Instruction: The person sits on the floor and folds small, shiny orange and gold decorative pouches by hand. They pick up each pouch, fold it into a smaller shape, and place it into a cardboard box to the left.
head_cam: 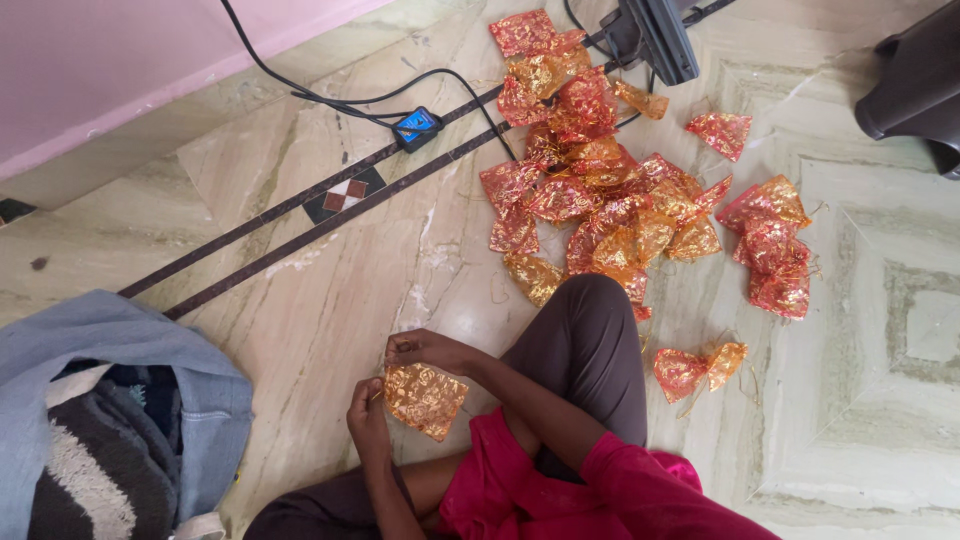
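A gold mesh pouch (425,400) with a shiny pattern is held just above the marble floor (330,300). My left hand (368,415) grips its left edge. My right hand (425,350) pinches its top edge, near the opening. My bent knee in dark trousers (585,340) lies to the right of the hands.
A heap of red and gold pouches (590,190) lies beyond my knee, a smaller heap (770,250) to its right and a pair (700,368) nearer. A black cable with a blue box (417,125), a black stand (650,35), a dark object (915,80) and denim cloth (110,400) surround me.
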